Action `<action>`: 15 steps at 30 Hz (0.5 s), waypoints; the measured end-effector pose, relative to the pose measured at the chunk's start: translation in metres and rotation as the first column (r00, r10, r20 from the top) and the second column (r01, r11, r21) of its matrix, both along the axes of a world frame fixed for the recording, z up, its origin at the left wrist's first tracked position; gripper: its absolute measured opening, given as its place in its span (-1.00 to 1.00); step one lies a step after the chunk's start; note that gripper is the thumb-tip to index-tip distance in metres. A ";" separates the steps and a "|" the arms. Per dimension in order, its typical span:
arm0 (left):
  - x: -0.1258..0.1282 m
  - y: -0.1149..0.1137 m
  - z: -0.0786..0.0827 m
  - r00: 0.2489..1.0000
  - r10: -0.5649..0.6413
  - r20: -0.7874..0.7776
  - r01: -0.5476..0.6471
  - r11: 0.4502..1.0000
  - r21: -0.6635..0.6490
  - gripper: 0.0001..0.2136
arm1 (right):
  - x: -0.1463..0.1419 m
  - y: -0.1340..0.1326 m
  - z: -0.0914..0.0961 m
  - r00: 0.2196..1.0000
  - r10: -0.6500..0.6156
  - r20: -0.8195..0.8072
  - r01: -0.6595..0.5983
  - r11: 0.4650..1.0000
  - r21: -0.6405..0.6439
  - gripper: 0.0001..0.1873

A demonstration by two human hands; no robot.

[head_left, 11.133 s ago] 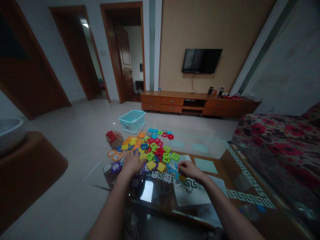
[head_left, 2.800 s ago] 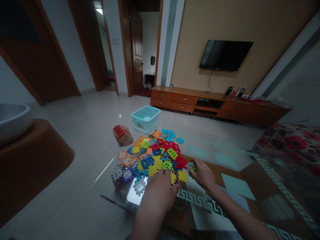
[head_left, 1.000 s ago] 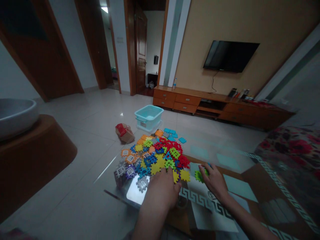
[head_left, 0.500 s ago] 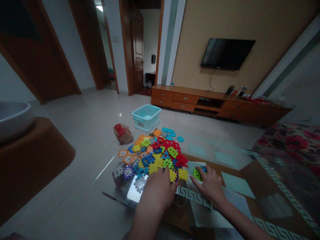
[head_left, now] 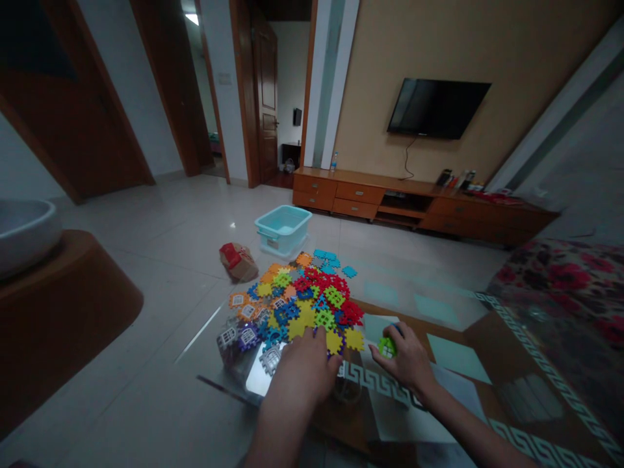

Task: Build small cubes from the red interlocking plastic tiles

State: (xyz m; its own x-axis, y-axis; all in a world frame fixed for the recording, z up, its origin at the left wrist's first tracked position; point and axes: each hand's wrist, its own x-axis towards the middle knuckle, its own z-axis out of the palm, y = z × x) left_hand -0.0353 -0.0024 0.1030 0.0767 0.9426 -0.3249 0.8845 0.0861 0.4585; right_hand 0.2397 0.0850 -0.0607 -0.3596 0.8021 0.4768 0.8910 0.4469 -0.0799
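A pile of colourful interlocking plastic tiles [head_left: 302, 299] covers the left end of a glass-topped table [head_left: 439, 364]. My left hand [head_left: 305, 370] lies palm down on the near edge of the pile, its fingers reaching the yellow pieces; whether it grips one is hidden. To the right, my right hand [head_left: 407, 357] is closed on a small green tile piece [head_left: 387, 346], held just above the glass beside the pile.
A light blue plastic bin [head_left: 283, 229] and a red-and-brown bag [head_left: 238, 261] sit on the tiled floor beyond the table. A floral sofa [head_left: 560, 286] is at the right. A wooden TV cabinet [head_left: 419, 208] lines the far wall. A round wooden stand with a basin [head_left: 29, 240] is at left.
My right hand has drawn the green piece out of the pile toward the table's right side. My left hand has stayed on the near edge of the pile.
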 end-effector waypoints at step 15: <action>-0.001 0.000 0.007 1.000 0.009 0.028 -0.009 1.000 -0.005 -0.52 | -0.013 0.014 0.010 0.984 0.094 -0.154 -0.096 0.995 -0.004 -0.77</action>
